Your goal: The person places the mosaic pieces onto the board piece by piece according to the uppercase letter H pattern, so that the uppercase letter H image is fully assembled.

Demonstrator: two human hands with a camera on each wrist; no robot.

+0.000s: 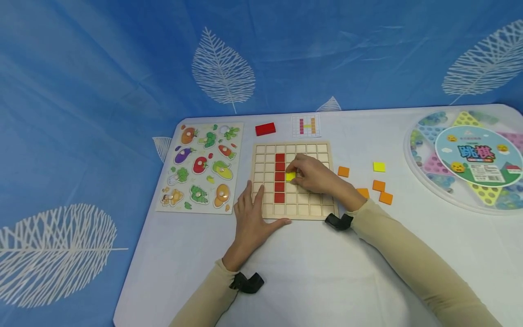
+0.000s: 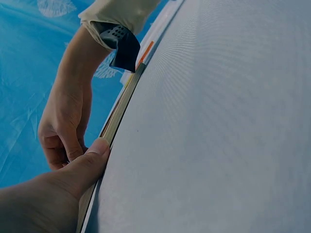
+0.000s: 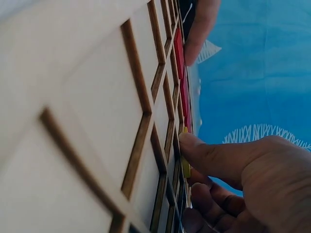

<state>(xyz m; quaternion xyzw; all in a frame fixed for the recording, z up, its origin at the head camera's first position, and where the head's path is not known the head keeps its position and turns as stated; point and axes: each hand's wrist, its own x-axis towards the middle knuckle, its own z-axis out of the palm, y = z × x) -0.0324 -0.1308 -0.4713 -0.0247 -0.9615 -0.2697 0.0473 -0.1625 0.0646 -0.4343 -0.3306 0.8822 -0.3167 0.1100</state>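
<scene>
A wooden grid board (image 1: pixel 302 210) lies on the white table with a column of several red tiles (image 1: pixel 279 186) in it. Right beside the middle red tile, my right hand (image 1: pixel 313 175) pinches a yellow tile (image 1: pixel 290 176) between thumb and fingers at the board's surface. The right wrist view shows the thumb of that hand (image 3: pixel 248 170) on the yellow tile (image 3: pixel 186 166). My left hand (image 1: pixel 251 221) lies spread over the board's lower left corner, its thumb along the near edge; in the left wrist view the thumb of this hand (image 2: pixel 73 179) touches the board's edge (image 2: pixel 119 114).
A vegetable puzzle board (image 1: pixel 210 179) lies at the left. Behind the grid are a red block (image 1: pixel 265 129) and a pattern card (image 1: pixel 306 126). Several orange tiles (image 1: pixel 386 198) and a yellow tile (image 1: pixel 379 167) lie right, before a round game box (image 1: pixel 478 156).
</scene>
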